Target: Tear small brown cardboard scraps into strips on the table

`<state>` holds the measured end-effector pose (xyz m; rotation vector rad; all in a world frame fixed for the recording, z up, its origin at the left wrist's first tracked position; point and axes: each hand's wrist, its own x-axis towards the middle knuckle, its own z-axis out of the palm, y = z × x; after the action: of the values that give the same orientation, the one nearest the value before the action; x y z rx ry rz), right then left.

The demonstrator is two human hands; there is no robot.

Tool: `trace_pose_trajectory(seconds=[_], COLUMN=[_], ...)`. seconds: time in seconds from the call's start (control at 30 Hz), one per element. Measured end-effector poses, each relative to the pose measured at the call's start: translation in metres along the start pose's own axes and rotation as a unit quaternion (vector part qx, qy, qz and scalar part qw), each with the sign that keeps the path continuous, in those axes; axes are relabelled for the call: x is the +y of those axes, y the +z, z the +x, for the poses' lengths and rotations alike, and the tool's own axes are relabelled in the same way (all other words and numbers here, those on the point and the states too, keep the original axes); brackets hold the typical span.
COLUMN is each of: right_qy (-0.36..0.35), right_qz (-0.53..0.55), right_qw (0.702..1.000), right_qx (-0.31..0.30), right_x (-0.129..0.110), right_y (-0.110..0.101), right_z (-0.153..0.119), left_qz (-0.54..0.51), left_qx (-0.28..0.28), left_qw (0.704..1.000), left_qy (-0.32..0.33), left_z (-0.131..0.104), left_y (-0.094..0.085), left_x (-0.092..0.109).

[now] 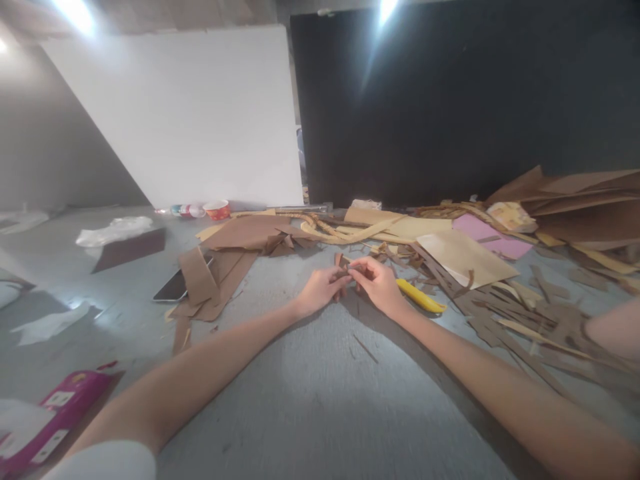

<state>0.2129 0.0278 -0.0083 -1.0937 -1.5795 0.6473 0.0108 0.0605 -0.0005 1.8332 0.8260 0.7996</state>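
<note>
My left hand [321, 289] and my right hand [374, 283] meet over the middle of the grey table, fingertips pinched close together. Between them they grip a small brown strip [339, 259], leather or paper by its look, whose upper end pokes out above the fingers. The rest of the strip is mostly covered by my fingers. Just right of my right hand lies a yellow-handled cutter [421, 296]. Brown offcuts [395, 255] are scattered behind my right hand.
A phone [173, 287] lies partly under brown pieces [200, 275] at left. A magenta power strip [65, 417] is near left. Cut strips [520, 327] and a beige sheet [465, 257] spread at right, near another person's arm [617, 330]. A red cup [217, 211] stands behind.
</note>
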Motion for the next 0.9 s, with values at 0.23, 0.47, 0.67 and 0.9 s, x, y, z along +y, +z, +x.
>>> trace_pose_trajectory(seconds=[0.23, 0.47, 0.67, 0.9], right_qy=[0.005, -0.001, -0.006, -0.016], right_qz=[-0.010, 0.000, 0.006, -0.006], right_qw=[1.000, 1.000, 1.000, 1.000], right_qx=[0.005, -0.001, 0.001, 0.012], right_x=[-0.004, -0.005, -0.005, -0.002], right_y=[-0.001, 0.000, 0.000, 0.000], right_z=[-0.001, -0.002, -0.002, -0.003], left_qz=[0.035, 0.022, 0.032, 0.035], left_qx=[-0.006, -0.002, -0.013, -0.023], left_qw=[0.999, 1.000, 0.999, 0.999], left_qy=[-0.001, -0.003, 0.000, -0.005], left_z=[-0.001, -0.002, -0.002, -0.004], left_y=[-0.001, 0.000, -0.001, 0.000], left_x=[0.004, 0.000, 0.002, 0.010])
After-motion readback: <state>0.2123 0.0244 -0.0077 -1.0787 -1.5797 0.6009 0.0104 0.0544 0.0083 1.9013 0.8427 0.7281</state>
